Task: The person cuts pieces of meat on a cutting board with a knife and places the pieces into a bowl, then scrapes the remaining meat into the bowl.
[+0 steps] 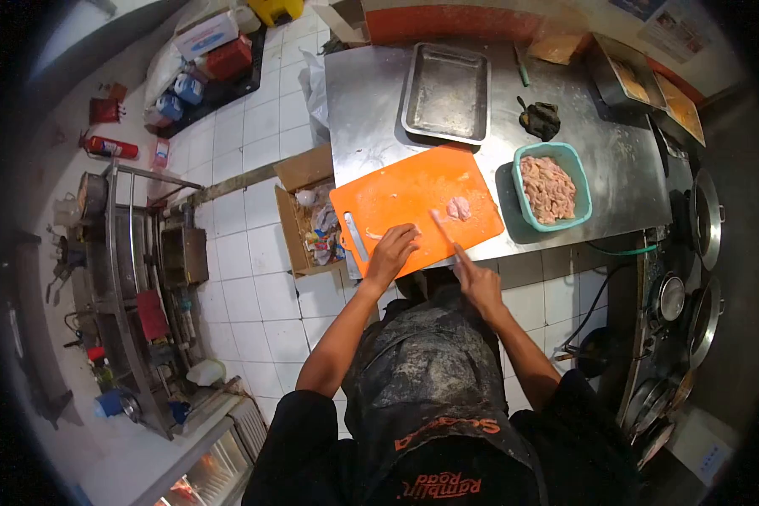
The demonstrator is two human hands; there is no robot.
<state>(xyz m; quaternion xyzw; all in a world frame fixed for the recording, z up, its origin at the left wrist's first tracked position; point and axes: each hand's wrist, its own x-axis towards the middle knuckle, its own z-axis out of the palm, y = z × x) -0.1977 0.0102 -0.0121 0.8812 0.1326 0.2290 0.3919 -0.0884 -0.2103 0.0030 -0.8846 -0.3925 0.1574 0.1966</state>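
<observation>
An orange cutting board lies on a steel table, overhanging its near edge. My left hand rests flat on the board's near part, fingers spread over a thin pale strip of meat. My right hand grips a knife whose blade points up toward a small pink piece of raw chicken on the board. A teal basket full of raw chicken pieces stands to the right of the board.
An empty steel tray sits behind the board, a dark cloth beside it. A cardboard box of scraps stands on the white tiled floor at the left. Pots and pans line the right side. A metal rack stands far left.
</observation>
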